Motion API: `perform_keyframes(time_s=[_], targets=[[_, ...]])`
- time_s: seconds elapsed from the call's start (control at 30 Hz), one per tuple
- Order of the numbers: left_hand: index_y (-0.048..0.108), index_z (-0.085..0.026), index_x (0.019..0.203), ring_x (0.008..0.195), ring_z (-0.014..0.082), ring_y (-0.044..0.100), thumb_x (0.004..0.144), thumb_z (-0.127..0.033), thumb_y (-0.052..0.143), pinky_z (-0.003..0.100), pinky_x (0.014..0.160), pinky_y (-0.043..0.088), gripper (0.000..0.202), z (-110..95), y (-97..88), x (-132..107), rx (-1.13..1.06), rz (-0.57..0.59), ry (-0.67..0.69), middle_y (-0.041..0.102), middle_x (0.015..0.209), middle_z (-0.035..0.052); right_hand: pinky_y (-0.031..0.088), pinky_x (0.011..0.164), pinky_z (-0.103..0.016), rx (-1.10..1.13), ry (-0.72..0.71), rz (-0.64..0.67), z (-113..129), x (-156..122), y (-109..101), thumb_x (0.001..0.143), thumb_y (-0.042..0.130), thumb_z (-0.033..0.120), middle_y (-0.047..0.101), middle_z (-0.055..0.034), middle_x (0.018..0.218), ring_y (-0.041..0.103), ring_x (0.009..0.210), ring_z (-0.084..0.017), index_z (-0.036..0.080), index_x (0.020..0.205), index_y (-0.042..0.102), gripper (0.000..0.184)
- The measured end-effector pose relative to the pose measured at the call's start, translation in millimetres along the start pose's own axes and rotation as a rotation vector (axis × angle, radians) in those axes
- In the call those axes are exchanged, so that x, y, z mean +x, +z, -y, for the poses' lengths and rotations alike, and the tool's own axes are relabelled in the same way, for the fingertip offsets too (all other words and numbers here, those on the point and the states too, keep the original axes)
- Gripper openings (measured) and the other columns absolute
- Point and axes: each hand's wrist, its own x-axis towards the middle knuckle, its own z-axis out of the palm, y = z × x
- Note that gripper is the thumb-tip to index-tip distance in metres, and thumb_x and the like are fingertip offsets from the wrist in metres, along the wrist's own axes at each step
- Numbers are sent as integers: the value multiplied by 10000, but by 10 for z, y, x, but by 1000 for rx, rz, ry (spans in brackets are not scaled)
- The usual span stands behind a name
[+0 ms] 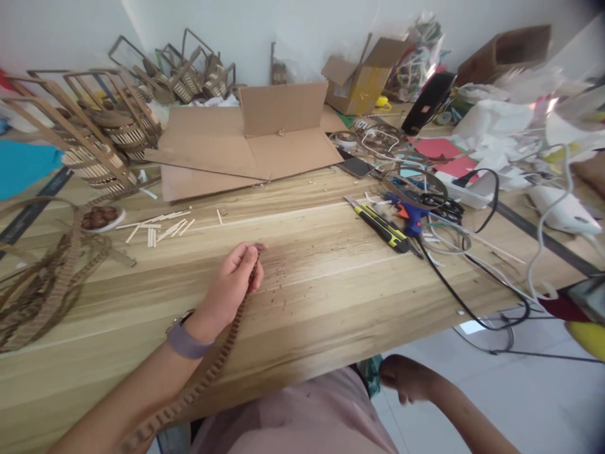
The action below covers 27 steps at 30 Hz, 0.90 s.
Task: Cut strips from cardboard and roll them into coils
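My left hand (241,268) is closed over the table, thumb pressed against the fingers. It pinches the upper end of a long brown corrugated cardboard strip (220,359), which runs down along my forearm past the table's front edge. Small brown crumbs (281,293) lie on the wood just right of this hand. My right hand (406,378) hangs low beyond the front edge, above the floor, beside a green crinkled thing (371,373). Its fingers are partly hidden and dim, so what they hold, if anything, does not show.
Pale sticks (161,228) lie near a white bowl of brown balls (100,217). More corrugated strips (51,284) pile up at left, before small stick baskets (97,167). Flat cardboard (208,142) lies behind. At right are a utility knife (380,224), a blue glue gun (412,217) and cables.
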Motion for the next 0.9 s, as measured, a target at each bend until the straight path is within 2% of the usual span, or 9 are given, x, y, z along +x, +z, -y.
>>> perform_keyframes(time_s=[0.1,0.17,0.27,0.33,0.47,0.57,0.67,0.73,0.9], targets=[[562,-145,1163,439,88,372,944,-526,462,197,457,308,450,-111,79,-102,13,153,-23,443,504,-76,305,256,-167,-25,58,417,499,-133,-116,673,714,147,490,70,305,481,212,-114,193,426,612,271],[509,-141,1269,477,102,395,951,-527,437,215,496,339,505,-225,157,-211,13,289,-49,454,544,-67,316,319,-141,2,50,703,908,-140,-153,827,588,226,651,21,542,581,353,-89,193,634,693,222],[399,-185,1410,525,114,426,979,-471,397,233,556,364,517,-410,294,-396,75,472,-70,487,602,-54,361,349,-170,174,-150,437,1473,2,-99,816,633,428,608,25,645,509,381,-69,207,858,693,232],[339,-227,1460,534,120,429,997,-405,366,238,570,364,497,-512,373,-494,128,553,-90,493,616,-54,365,354,-185,294,-231,387,1752,132,-6,768,665,532,545,49,614,468,399,-78,212,945,660,365],[298,-185,1469,537,114,422,995,-322,362,232,573,369,497,-642,364,-570,214,579,-139,483,634,-57,347,408,-197,264,-308,400,2037,345,97,810,607,594,444,73,475,398,408,-75,199,688,572,415],[459,-186,1338,579,108,457,989,-301,372,216,577,372,378,-714,128,-576,312,585,-150,499,653,-49,340,427,-211,147,-363,249,2034,590,-70,787,608,638,459,61,478,402,430,-86,201,696,584,448],[622,-179,970,572,100,442,977,-336,392,203,536,351,278,-755,-275,-592,464,587,-211,501,660,-40,339,440,-222,133,-357,-90,1908,983,-350,733,652,653,493,50,490,440,454,-105,221,765,580,439],[622,-184,939,574,109,456,964,-370,403,207,529,346,288,-743,-590,-607,610,462,-217,523,662,-40,326,433,-228,123,-312,-223,1806,1247,-473,739,653,618,481,45,492,422,445,-103,228,725,558,402],[646,-199,1011,845,206,627,955,-471,374,280,734,468,388,-578,-1399,-586,904,78,-178,688,938,42,411,447,-268,-107,-344,-125,1664,1554,-331,701,585,611,512,18,451,490,428,-148,237,669,578,375]])
